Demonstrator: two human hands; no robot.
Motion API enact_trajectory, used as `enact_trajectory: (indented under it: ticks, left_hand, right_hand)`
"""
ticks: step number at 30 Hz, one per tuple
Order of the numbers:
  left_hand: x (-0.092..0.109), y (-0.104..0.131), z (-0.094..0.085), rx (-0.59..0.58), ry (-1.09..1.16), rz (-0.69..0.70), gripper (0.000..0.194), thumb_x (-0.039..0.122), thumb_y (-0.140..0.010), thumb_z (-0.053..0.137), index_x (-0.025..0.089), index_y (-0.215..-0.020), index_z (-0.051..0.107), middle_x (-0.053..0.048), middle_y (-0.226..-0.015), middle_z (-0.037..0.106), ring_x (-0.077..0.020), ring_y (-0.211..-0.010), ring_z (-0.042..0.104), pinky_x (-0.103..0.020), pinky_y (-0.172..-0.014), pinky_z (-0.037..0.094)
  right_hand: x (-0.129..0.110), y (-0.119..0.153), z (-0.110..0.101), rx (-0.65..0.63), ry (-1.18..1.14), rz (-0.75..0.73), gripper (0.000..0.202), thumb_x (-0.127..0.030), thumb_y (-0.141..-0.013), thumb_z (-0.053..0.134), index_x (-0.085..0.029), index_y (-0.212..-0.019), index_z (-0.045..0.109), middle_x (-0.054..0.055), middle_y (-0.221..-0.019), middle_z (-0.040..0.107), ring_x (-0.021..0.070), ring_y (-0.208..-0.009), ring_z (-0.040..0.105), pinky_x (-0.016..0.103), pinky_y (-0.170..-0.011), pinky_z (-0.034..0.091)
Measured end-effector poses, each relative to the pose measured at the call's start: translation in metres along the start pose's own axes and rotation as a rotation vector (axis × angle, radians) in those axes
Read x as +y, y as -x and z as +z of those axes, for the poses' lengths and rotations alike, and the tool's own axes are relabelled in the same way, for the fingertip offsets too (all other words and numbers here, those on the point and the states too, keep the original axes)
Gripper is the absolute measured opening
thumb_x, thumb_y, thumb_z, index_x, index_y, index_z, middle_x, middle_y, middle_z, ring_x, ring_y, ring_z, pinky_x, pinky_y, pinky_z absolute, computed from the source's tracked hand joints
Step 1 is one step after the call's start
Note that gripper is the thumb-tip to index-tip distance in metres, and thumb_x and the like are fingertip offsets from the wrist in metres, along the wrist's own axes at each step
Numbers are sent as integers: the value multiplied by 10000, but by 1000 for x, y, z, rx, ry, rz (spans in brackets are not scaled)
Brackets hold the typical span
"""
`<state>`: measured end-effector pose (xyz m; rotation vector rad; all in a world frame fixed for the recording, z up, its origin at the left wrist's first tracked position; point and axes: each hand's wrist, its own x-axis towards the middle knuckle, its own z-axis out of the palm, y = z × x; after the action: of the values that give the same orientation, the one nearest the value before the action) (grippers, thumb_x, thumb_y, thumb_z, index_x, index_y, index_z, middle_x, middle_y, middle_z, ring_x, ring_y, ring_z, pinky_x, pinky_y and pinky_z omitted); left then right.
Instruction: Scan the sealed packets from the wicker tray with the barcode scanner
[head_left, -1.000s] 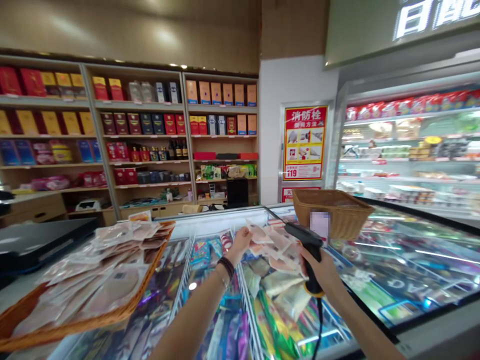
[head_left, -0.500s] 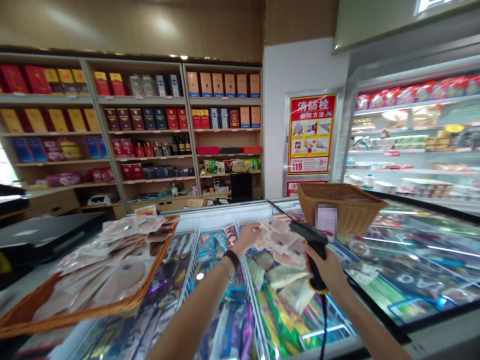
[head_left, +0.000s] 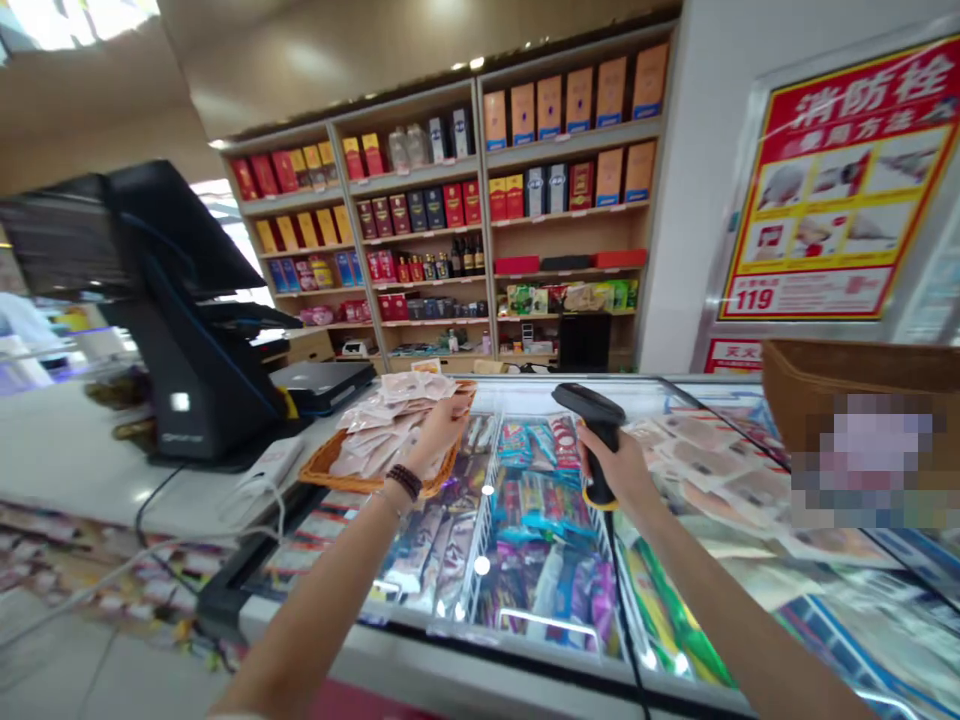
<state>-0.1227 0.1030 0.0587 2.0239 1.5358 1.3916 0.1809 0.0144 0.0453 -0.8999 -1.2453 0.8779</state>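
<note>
Two hands (head_left: 448, 422) (head_left: 616, 462), scanner (head_left: 600, 430), perhaps sachets (head_left: 397, 398), "119" poster (head_left: 832, 205)

From my end of the feed, I see a long chest freezer with a pale frame and a clear glass top (head_left: 487, 600). An orange woven wicker basket (head_left: 319, 468) sits at its left end, heaped with flat, clear plastic packets (head_left: 375, 425). Towards the right I've got more flat clear packets (head_left: 716, 465) spread overlapping on the glass, with a brown woven basket (head_left: 795, 375), partly out of view, near them. Left of the freezer, my view takes in a white counter (head_left: 67, 440) carrying a black angular screen stand (head_left: 187, 370), a flat black device (head_left: 322, 380), a small white box (head_left: 274, 462) and some cable.
</note>
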Motion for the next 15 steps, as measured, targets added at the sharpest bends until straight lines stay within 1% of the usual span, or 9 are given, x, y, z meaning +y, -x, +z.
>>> enact_trajectory:
  ticks: [2,4,5,7,9,11,13,15]
  left_hand:
    - [-16,10,-31,-11,-170,-4,437,96,-718,676,152,-1148,731,-139,-1192,753,-283,-1116,689,-426,-1016,540]
    - [-30,23,-55,-35,-332,-46,507,93,-702,713,160,-1204,697,-154,-1241,727,-308,-1160,674,-445,-1038,520]
    - [-35,31,-64,-47,-401,-90,529,104,-696,743,165,-1218,681,-163,-1244,720,-319,-1159,675,-445,-1032,517]
    - [-43,46,-77,-71,-520,-198,568,147,-683,810,172,-1226,649,-181,-1241,706,-338,-1145,680,-432,-1010,510]
    - [-48,59,-82,-85,-617,-266,599,205,-670,859,169,-1219,620,-199,-1261,683,-356,-1172,667,-423,-1013,490]
    - [-49,68,-81,-93,-672,-281,624,257,-675,880,155,-1222,596,-224,-1299,652,-375,-1228,635,-425,-1037,465]
    - [-50,72,-78,-87,-672,-308,653,295,-693,883,127,-1244,578,-260,-1329,616,-383,-1232,634,-423,-1032,463]
    - [-51,72,-75,-77,-635,-343,683,319,-694,891,111,-1259,569,-281,-1349,591,-372,-1191,660,-410,-1006,478]
  right_hand:
    - [3,2,26,-58,-10,1,527,-686,-744,776,-219,-608,575,-1,-471,561,135,-396,492,276,-411,409]
    - [8,5,48,-109,-14,3,502,-667,-763,761,-221,-622,579,-3,-469,563,132,-394,485,276,-423,409]
    - [11,7,59,-130,-18,10,490,-657,-768,755,-221,-627,580,-7,-467,560,129,-390,480,275,-427,408]
    - [19,12,76,-156,-35,37,483,-650,-763,748,-227,-616,568,-14,-461,549,126,-378,471,274,-420,400]
    - [27,16,88,-197,-34,57,494,-655,-765,732,-234,-584,549,-13,-451,537,130,-376,475,274,-412,396]
    - [34,21,95,-244,-1,54,510,-653,-784,714,-238,-549,535,-7,-439,533,133,-379,481,275,-416,403]
    - [39,24,97,-275,25,55,517,-639,-800,708,-238,-529,526,-2,-428,531,131,-375,475,276,-418,408]
    - [41,27,96,-258,1,80,505,-630,-788,725,-239,-539,525,-6,-427,531,126,-364,459,276,-400,398]
